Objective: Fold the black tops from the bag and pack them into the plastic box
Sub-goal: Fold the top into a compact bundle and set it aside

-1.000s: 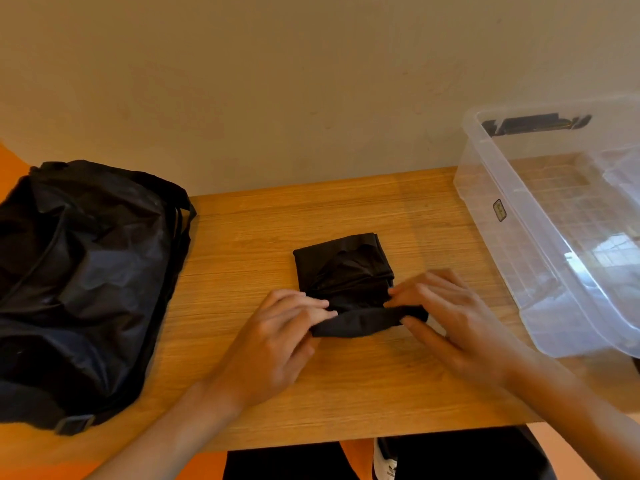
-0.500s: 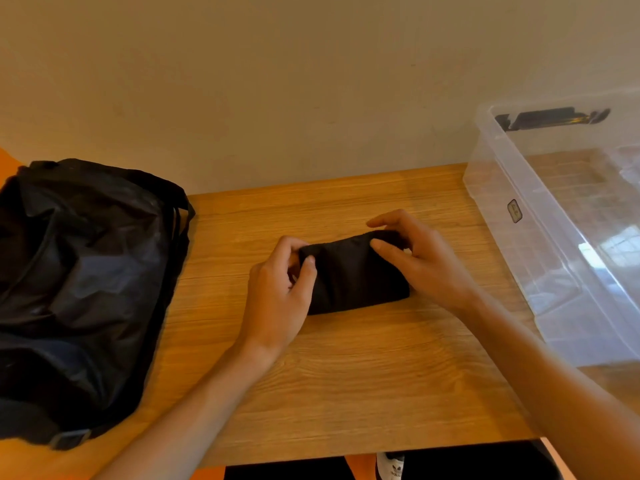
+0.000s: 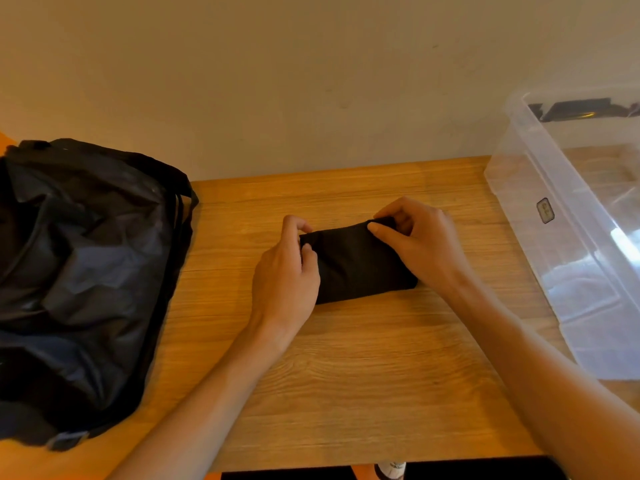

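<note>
left hand [image 3: 285, 271]: at the left end of the black top [image 3: 356, 263], thumb and fingers curled round that end, pinching the cloth
right hand [image 3: 420, 245]: at the right end, thumb on top of the cloth, fingers curled over the far upper corner, holding it
black top: folded into a small compact bundle, lying flat on the tabletop [image 3: 346, 375] near the middle, long side running left to right, slightly tilted; both hands touching it
bag [image 3: 83, 278]: black, crumpled, soft, on the left part of the tabletop, well apart from the top; strap [image 3: 181, 216] along its right edge, buckle [image 3: 67, 439] at the near lower corner
plastic box [image 3: 540, 258]: clear, no lid on, at the right edge of the tabletop against the wall [image 3: 277, 81]; dark handle [image 3: 585, 110] at its far end, small label [image 3: 545, 210] on the near side wall; contents cannot tell through the glare
tabletop: light wood grain, butts against a plain beige wall
</note>
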